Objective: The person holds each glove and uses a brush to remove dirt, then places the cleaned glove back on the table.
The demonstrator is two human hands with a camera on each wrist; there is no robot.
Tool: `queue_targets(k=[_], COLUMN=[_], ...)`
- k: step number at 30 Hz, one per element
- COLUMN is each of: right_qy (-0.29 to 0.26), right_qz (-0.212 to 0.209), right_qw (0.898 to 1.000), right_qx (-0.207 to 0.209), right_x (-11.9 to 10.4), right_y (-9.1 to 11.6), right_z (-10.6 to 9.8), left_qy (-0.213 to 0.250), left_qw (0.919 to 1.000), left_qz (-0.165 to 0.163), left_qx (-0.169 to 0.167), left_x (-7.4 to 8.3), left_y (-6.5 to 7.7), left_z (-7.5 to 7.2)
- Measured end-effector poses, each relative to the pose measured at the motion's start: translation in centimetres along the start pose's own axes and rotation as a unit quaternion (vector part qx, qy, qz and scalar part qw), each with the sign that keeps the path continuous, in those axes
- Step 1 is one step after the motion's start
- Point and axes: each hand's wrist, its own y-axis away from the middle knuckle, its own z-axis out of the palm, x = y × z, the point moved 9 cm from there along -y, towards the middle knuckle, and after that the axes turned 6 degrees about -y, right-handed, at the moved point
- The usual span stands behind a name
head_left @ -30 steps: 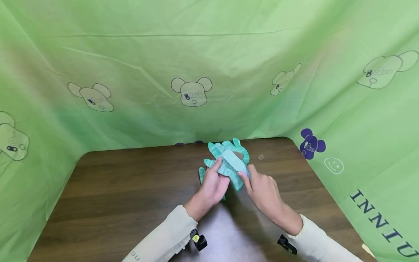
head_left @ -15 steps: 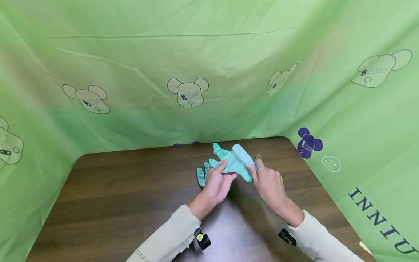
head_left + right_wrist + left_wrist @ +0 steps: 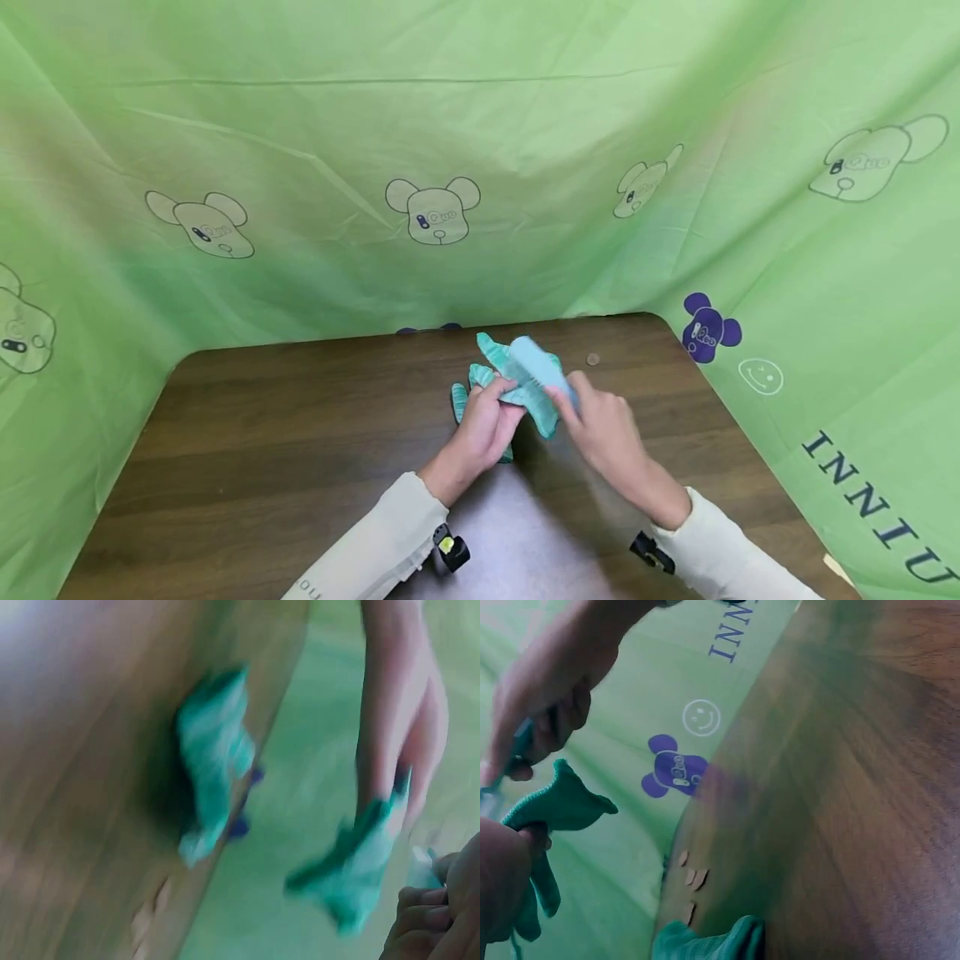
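A green knit glove (image 3: pixel 542 410) is pinched between thumb and fingers of my left hand (image 3: pixel 482 427), raised above the table. My right hand (image 3: pixel 611 427) grips the handle of a light blue brush (image 3: pixel 534 360). Its head lies across the glove in the head view, bristles facing down toward the knit; whether they touch is hard to tell. Under and left of my left hand, a second green glove (image 3: pixel 459 402) lies on the table, partly covered. In the right wrist view that second glove (image 3: pixel 214 742) is blurred, and the held glove (image 3: pixel 352 862) hangs from my left hand.
The brown wooden table (image 3: pixel 300 450) is walled by green cloth (image 3: pixel 315 275) with bear prints at the back and sides. A small round brown piece (image 3: pixel 592 359) lies right of the brush. Several thin brown pieces (image 3: pixel 697 880) show near the table's edge in the left wrist view.
The brush went right to the glove's edge by half a second ago, and is now back left across it. The held glove shifted right, then back left, with my left hand.
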Motion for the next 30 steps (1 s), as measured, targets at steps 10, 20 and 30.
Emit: queue_targets(k=[10,20,30], right_qy=[0.056,0.038,-0.015], right_qz=[-0.069,-0.047,0.024], right_qw=[0.994,0.996,0.998], right_qx=[0.064,0.062,0.048], right_x=[-2.1,-0.1,0.6], right_y=[-0.2,-0.9,-1.2], right_z=[0.2,0.2,-0.3], left_qy=[-0.034,-0.045,-0.050], left_qw=[0.9993,0.9989,0.9980], left_qz=[0.012,0.010,0.036], left_qx=[-0.011,-0.010,0.013], left_x=[1.9,1.7,2.0], left_y=[0.3,0.7,0.6], left_z=[0.5,0.5,-0.1])
